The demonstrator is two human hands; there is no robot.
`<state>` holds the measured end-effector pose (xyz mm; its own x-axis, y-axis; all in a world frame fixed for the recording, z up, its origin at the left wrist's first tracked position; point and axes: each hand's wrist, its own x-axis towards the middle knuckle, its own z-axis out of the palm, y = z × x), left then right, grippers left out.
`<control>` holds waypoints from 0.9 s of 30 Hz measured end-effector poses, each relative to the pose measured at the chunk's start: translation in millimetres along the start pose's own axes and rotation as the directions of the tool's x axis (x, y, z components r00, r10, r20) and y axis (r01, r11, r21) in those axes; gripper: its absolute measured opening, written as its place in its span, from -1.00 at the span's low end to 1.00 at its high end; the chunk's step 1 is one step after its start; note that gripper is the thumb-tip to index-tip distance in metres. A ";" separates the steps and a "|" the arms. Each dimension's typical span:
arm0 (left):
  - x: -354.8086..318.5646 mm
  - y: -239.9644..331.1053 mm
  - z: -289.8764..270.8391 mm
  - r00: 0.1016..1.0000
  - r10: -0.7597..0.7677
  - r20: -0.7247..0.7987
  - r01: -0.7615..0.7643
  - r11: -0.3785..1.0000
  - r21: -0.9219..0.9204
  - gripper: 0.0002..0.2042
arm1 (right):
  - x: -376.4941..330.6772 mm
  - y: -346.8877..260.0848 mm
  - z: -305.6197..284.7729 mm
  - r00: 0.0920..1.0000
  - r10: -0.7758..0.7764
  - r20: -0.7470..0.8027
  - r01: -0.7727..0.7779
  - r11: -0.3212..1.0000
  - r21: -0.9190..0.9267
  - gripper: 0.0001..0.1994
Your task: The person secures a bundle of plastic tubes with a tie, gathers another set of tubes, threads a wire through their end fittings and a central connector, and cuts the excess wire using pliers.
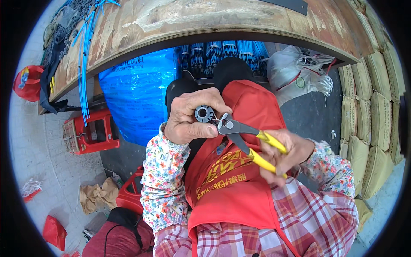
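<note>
My left hand (pixel 182 118) is closed round a dark grey round plastic part (pixel 209 115) with a hole through its middle and slots round its rim. A pair of diagonal cutters (pixel 245 129) with dark metal jaws and yellow handles is gripped in my right hand (pixel 289 155). Its handles are spread apart. The jaws are beside the grey part, close to my left thumb and fingers, and a thin pale strand shows between part and jaws. What exactly lies between the jaws is too small to tell. A red apron (pixel 239 201) covers my lap below both hands.
Ahead stands a worn wooden table (pixel 192 19), with blue cable ties (pixel 84 73) hanging over its left side. Underneath are a blue sack (pixel 137 94), bundles of blue strips (pixel 214 55) and a white plastic bag (pixel 299 73). Sacks (pixel 364 107) are stacked right; a red stool (pixel 96 132) stands left.
</note>
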<state>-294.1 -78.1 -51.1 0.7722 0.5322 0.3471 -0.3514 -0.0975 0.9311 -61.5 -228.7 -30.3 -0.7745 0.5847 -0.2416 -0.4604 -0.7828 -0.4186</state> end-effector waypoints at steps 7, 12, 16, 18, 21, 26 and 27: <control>1.2 3.2 5.6 0.996 -0.005 -0.090 0.020 0.986 0.163 -0.60 | -9.2 -24.1 14.8 0.780 -0.598 -0.186 -0.166 0.089 -0.982 -0.43; 0.9 -0.6 8.8 0.987 0.000 -0.162 0.032 0.980 0.196 -0.63 | -2.2 -17.3 21.2 0.706 -0.708 0.032 -0.361 -0.397 -0.844 -0.37; -1.4 1.7 6.6 0.993 -0.056 -0.102 0.067 0.992 0.110 -0.56 | -10.1 -30.6 23.5 0.911 -0.395 -0.115 -0.071 0.123 -0.990 -0.46; 1.4 0.6 6.3 0.998 0.008 -0.064 -0.005 0.999 0.045 -0.60 | -8.0 -22.8 13.9 0.936 -0.331 -0.117 0.012 0.364 -0.931 -0.46; 2.4 -1.3 2.9 0.999 -0.001 -0.049 0.003 0.999 0.032 -0.58 | -1.3 -11.6 8.8 0.987 -0.096 -0.132 0.061 0.966 -0.250 -0.55; 0.7 0.8 5.2 0.999 -0.013 -0.046 0.016 0.998 0.062 -0.55 | -12.5 -17.9 -3.1 0.985 -0.058 -0.160 -0.011 0.915 -0.404 -0.70; 0.4 1.6 5.8 0.996 -0.032 -0.084 0.040 0.994 0.103 -0.52 | -13.5 -27.8 6.9 0.956 -0.167 -0.241 -0.030 0.761 -0.648 -0.66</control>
<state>-291.2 -82.9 -48.8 0.7355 0.6041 0.3067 -0.2632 -0.1624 0.9510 -41.3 -216.4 -9.4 -0.5591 0.7411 -0.3717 -0.0462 -0.4755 -0.8785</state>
